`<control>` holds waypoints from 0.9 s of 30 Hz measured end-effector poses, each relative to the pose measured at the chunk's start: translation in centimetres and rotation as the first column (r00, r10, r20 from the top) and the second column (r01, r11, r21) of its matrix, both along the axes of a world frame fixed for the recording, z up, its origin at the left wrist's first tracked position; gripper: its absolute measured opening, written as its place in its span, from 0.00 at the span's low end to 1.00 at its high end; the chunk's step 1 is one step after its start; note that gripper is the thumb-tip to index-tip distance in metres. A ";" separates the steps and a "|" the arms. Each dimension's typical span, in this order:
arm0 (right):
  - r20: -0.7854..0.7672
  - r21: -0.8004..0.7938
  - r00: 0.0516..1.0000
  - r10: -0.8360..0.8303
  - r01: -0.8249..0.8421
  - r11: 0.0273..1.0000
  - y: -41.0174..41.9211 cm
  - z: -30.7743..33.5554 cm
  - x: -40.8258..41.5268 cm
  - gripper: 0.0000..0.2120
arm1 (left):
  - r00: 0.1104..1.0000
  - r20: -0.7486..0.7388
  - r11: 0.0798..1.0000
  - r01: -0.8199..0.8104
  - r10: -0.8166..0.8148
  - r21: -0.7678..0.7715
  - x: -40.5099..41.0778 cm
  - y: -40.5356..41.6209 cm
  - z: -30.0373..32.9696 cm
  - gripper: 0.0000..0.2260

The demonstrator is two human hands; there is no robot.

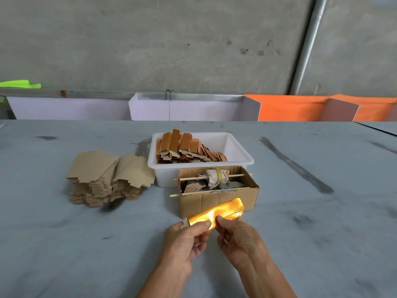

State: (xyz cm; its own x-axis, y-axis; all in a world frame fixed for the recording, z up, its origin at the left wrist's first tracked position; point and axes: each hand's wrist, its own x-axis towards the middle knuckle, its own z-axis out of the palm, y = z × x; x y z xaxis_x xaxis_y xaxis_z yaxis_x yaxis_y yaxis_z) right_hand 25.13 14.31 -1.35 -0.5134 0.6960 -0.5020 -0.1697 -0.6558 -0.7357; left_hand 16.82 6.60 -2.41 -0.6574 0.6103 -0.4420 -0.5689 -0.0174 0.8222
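A shiny gold-orange flat carton piece [225, 211] is held up in front of a small cardboard box [214, 201]. My left hand [184, 241] pinches its near left end between thumb and fingers. My right hand [238, 239] pinches its lower edge near the middle with thumb and forefinger. The piece tilts up toward the right. Its far end overlaps the cardboard box's front wall.
The cardboard box holds a cloth roll [217, 177] on a wooden stick. Behind it, a white plastic tub [242, 155] holds several folded orange pieces. A stack of flat tan carton blanks [107, 177] lies to the left on the grey table [64, 244].
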 end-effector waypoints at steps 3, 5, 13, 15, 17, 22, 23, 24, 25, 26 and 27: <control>0.003 -0.017 1.000 0.002 -0.002 1.000 0.0 0.1 0.1 0.10 | 1.000 -0.005 1.000 0.011 -0.011 -0.003 -0.1 -0.1 0.1 0.08; -0.001 -0.025 1.000 0.030 -0.030 0.999 0.0 0.4 0.2 0.10 | 1.000 0.001 1.000 0.007 -0.007 -0.004 -0.2 -0.2 0.1 0.08; 0.018 0.081 0.989 0.149 -0.150 0.985 -0.4 1.1 0.8 0.05 | 0.999 0.002 0.998 -0.054 0.054 0.036 -0.2 -0.2 0.3 0.06; 0.072 0.160 0.989 0.129 -0.139 0.977 -0.7 1.2 0.6 0.08 | 0.999 0.000 0.998 -0.035 0.035 0.042 0.2 -0.1 0.5 0.06; 0.125 0.247 0.987 0.097 -0.125 0.961 -0.7 1.7 0.2 0.12 | 1.000 -0.001 0.999 -0.022 0.022 0.039 0.2 -0.2 1.0 0.07; 0.274 0.427 0.958 0.083 -0.198 0.883 0.6 3.9 -0.7 0.11 | 0.985 -0.136 0.994 -0.105 0.105 0.008 -1.0 -0.3 2.8 0.07; 0.289 0.436 0.953 0.091 -0.215 0.874 0.9 4.4 -1.0 0.10 | 0.976 -0.193 0.995 -0.104 0.104 0.010 -1.2 -0.2 3.2 0.04; 0.300 0.438 0.949 0.095 -0.226 0.870 1.2 4.9 -1.4 0.08 | 0.964 -0.247 0.995 -0.099 0.098 0.010 -1.4 -0.1 3.7 0.03; 0.304 0.439 0.948 0.097 -0.229 0.869 1.4 5.3 -1.8 0.06 | 0.951 -0.293 0.995 -0.097 0.094 0.004 -1.7 0.1 4.1 0.04; 0.300 0.441 0.949 0.095 -0.226 0.869 1.6 5.7 -2.2 0.03 | 0.939 -0.328 0.995 -0.104 0.099 0.002 -1.9 0.3 4.5 0.05; 0.289 0.447 0.953 0.093 -0.220 0.867 1.8 6.0 -2.7 0.03 | 0.929 -0.352 0.992 -0.124 0.117 0.001 -2.3 0.7 4.9 0.05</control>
